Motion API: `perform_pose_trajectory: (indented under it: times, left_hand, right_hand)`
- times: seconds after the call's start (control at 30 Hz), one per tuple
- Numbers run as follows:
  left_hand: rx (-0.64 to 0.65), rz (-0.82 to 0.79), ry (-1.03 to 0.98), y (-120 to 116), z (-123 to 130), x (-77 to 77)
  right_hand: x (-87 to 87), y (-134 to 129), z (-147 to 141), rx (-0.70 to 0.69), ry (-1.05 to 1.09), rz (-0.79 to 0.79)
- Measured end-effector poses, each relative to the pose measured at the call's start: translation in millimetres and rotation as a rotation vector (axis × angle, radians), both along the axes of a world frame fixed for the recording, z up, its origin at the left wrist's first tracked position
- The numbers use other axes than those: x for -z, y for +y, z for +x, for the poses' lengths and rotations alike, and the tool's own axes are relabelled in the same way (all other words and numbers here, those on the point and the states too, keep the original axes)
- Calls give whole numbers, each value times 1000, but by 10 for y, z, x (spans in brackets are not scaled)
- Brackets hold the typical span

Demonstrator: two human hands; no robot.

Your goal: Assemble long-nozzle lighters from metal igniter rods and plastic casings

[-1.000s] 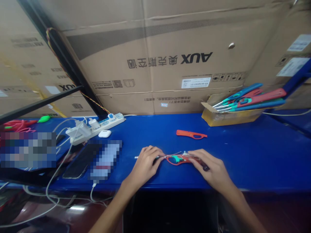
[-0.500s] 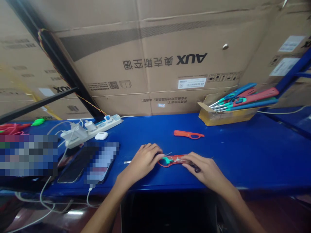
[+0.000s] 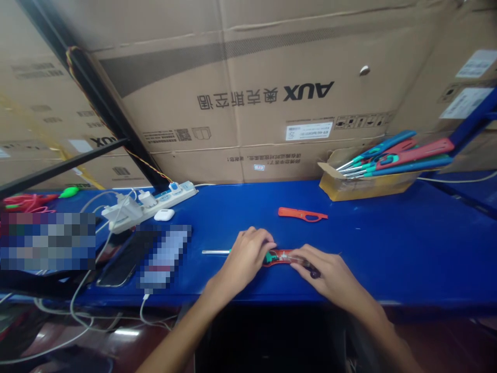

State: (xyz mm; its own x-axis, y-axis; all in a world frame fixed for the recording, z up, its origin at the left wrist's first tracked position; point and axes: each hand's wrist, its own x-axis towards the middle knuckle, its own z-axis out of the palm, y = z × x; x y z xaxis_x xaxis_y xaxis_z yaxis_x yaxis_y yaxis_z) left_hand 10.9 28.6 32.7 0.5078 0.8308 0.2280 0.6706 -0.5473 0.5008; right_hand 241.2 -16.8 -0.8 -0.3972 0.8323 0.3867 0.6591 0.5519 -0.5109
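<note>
An opened long-nosed gas lighter (image 3: 284, 255) lies on the blue tabletop, its orange half-shell showing green and white parts inside. My left hand (image 3: 248, 259) bends over its left end, fingers closed on it near the green part. From under that hand a metal tube (image 3: 216, 252) sticks out to the left. My right hand (image 3: 328, 269) grips the lighter's right end, where a translucent piece with a dark end (image 3: 313, 271) shows between the fingers; its kind is unclear. Beyond the hands lies the other orange shell half (image 3: 303, 214), with an oval hole.
At the back right, a cardboard box (image 3: 368, 190) holds several blue, red and green lighters. To the left are a power strip (image 3: 155, 204) with plugs, a white earbud case (image 3: 163, 214), phones (image 3: 165, 257) and cables. Large cartons (image 3: 240, 57) stand behind the table.
My left hand has shifted right along the lighter, and more of the metal tube shows to its left. The thin rod seen above its fingers no longer shows. My right hand stays about where it was.
</note>
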Motion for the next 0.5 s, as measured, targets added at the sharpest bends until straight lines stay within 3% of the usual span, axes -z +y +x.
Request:
perform_pose_trajectory:
  times: [0.2,0.5]
  left_hand:
    - [36,91,-191,-282,10,206]
    - [70,54,-314,-265,-33,258]
  right_hand:
    - [-38,-4,6,-61,-3,7]
    - [-56,-19,6,-71,39,14]
